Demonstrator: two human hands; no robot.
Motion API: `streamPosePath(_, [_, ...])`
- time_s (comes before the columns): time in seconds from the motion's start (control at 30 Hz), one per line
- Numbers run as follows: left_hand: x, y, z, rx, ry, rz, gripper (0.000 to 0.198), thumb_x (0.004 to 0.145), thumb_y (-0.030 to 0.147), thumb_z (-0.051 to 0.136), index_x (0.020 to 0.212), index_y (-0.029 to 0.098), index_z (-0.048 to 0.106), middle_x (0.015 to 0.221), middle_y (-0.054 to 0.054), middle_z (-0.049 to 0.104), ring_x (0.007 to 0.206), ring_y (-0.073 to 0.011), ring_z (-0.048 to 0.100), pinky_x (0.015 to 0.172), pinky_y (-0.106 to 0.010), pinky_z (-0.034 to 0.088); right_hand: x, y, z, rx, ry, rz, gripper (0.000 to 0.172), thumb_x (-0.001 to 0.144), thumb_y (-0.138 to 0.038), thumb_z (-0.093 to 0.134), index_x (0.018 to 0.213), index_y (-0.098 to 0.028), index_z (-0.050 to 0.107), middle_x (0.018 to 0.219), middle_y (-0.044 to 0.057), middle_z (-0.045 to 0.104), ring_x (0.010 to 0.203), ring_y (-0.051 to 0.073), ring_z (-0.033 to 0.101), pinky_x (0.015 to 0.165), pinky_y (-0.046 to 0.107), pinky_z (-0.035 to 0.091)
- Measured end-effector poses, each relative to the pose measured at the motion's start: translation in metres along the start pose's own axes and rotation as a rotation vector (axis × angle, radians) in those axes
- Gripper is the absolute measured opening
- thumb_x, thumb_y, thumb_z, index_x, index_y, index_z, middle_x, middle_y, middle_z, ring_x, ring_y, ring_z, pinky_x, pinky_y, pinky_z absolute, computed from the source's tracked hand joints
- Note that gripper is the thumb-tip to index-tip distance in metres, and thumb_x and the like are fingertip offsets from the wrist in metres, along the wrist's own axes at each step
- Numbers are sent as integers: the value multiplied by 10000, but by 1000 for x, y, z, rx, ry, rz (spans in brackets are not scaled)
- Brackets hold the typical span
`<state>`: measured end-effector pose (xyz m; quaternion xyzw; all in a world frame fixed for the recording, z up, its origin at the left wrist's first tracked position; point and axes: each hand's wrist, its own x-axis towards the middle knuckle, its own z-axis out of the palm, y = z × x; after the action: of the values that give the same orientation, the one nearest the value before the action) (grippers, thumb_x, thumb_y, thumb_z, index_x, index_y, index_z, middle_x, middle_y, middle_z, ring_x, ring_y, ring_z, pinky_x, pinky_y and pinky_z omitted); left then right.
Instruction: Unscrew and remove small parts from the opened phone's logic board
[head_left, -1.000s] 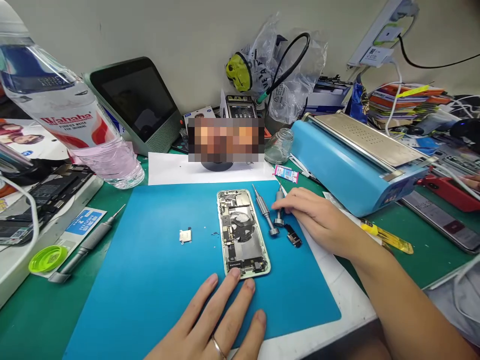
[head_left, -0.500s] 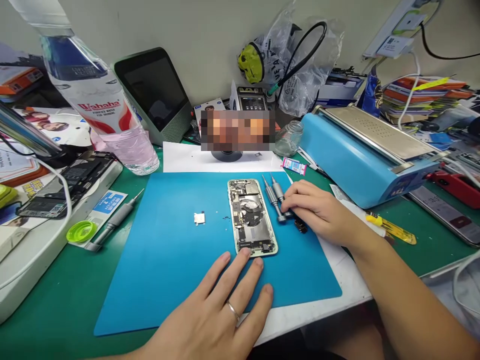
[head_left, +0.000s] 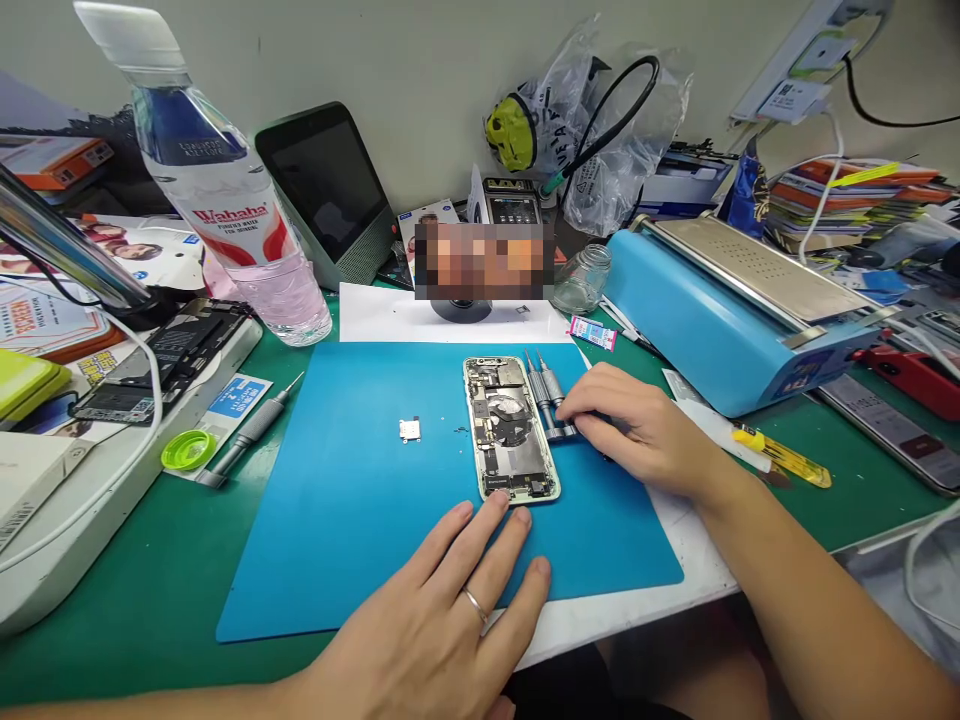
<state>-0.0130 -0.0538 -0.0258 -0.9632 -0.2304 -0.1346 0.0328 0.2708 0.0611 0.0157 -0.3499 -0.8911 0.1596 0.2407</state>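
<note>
Opened phone: lies mid blue mat, innards up.
Left hand: flat, fingers spread, tips steadying its near end.
Right hand: fingertips seemingly pinching two screwdrivers beside it.

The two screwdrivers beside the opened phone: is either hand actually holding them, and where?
The right hand has fingertips on the screwdrivers at their butt ends; a real grip cannot be told. The left hand lies flat, holding nothing.

An opened phone lies on the blue mat, its circuitry bare. The left hand (ring on one finger) rests flat below it, fingertips touching its bottom edge. The right hand touches two grey screwdrivers just beside the phone, perhaps pinching one.
</note>
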Motion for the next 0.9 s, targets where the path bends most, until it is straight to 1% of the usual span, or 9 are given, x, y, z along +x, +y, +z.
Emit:
streamPosePath(0.17, [-1, 0, 1, -5, -4, -2, 700, 1025, 564, 563, 1544, 106, 458, 1601, -210, 489, 1505, -407, 424, 1268, -526, 23, 0, 0, 1, -12, -1, -9, 110, 989, -221, 602, 940, -236, 700, 873, 44, 718, 858, 227, 627, 799, 388, 502])
streamPosePath(0.3, [-2, 0, 3, 11, -9, 1, 697, 1038, 564, 539, 1557, 108, 448, 1610, -217, 472, 1511, -414, 407, 1261, -526, 103, -1, 1, 4, -63, 6, -10, 62, 970, -246, 646, 987, -238, 705, 943, 63, 687, 916, 237, 618, 825, 398, 512])
streamPosePath(0.43, [-2, 0, 3, 19, -11, 7, 705, 1039, 580, 535, 1564, 118, 450, 1616, -211, 467, 1513, -412, 403, 1256, -519, 128, -2, -1, 6, -114, 13, -18, 176, 917, -277, 720, 1088, -243, 694, 1059, 86, 642, 1018, 267, 611, 900, 438, 531])
streamPosePath(0.5, [-2, 0, 3, 25, -9, 13, 706, 1043, 589, 530, 1565, 120, 453, 1612, -206, 475, 1508, -407, 412, 1255, -518, 137, -2, -2, 6, -132, -9, -22, 150, 922, -267, 720, 1070, -245, 715, 1075, 90, 631, 1040, 267, 613, 915, 438, 542])
streamPosePath(0.6, [-3, 0, 4, 52, 4, 22, 714, 1055, 621, 506, 1562, 121, 465, 1604, -200, 486, 1500, -405, 423, 1244, -518, 190, -2, -4, 7, -118, -22, -23, 83, 961, -263, 687, 1009, -257, 755, 1076, 92, 643, 1051, 261, 628, 926, 433, 559])
streamPosePath(0.67, [-2, 0, 5, 99, 33, 26, 666, 1069, 579, 521, 1561, 131, 478, 1590, -188, 506, 1487, -403, 441, 1228, -525, 227, -2, -5, 6, -83, -11, -23, 91, 979, -276, 679, 999, -267, 767, 1101, 92, 664, 1080, 261, 644, 961, 440, 565])
streamPosePath(0.73, [-1, -1, 7, 153, 86, 26, 531, 1093, 461, 531, 1525, 151, 529, 1539, -161, 568, 1441, -389, 501, 1197, -528, 269, -2, -6, 5, -36, 22, -13, 82, 987, -288, 684, 1002, -268, 762, 1141, 92, 688, 1123, 261, 661, 1011, 448, 564])
streamPosePath(0.8, [1, -1, 7, 182, 135, 16, 407, 1115, 349, 497, 1473, 177, 585, 1478, -125, 629, 1386, -360, 563, 1166, -516, 302, -2, -6, 4, 29, 69, 3, 65, 987, -293, 694, 1003, -269, 753, 1177, 89, 713, 1156, 258, 679, 1045, 448, 563])
streamPosePath(0.9, [4, -2, 7, 183, 161, 5, 372, 1136, 308, 438, 1445, 192, 611, 1448, -99, 657, 1358, -335, 591, 1142, -500, 326, -2, -10, 3, 178, 149, 19, 73, 984, -307, 712, 1045, -286, 746, 1196, 71, 760, 1196, 259, 700, 1075, 446, 566])
